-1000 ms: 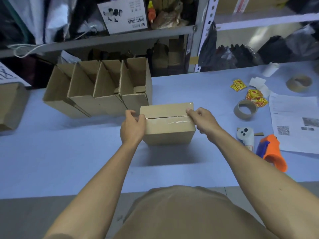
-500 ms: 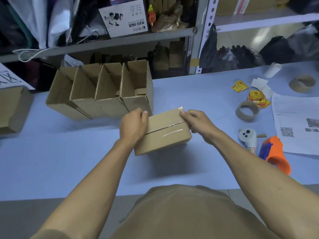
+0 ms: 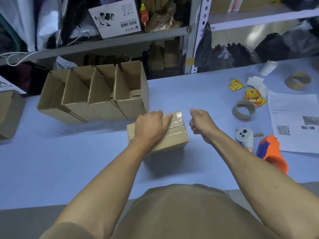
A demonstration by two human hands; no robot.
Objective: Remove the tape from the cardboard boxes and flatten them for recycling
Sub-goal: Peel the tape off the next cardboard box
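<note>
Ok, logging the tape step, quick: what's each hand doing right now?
Left hand: open, pressing flat on the taped box.
Right hand: curled in a fist beside the box; whether it pinches tape cannot be told.

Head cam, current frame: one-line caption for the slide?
Left hand rests on a taped cardboard box on the blue table; right hand, curled, beside it.

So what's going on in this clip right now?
A person at a blue table is working on a small sealed cardboard box. The left hand lies on top of it, fingers reaching onto the clear tape along the seam. The right hand is beside the box with fingers curled, off the cardboard; whether it pinches a tape end is unclear. The tape remains on. Four opened boxes stand behind.
</note>
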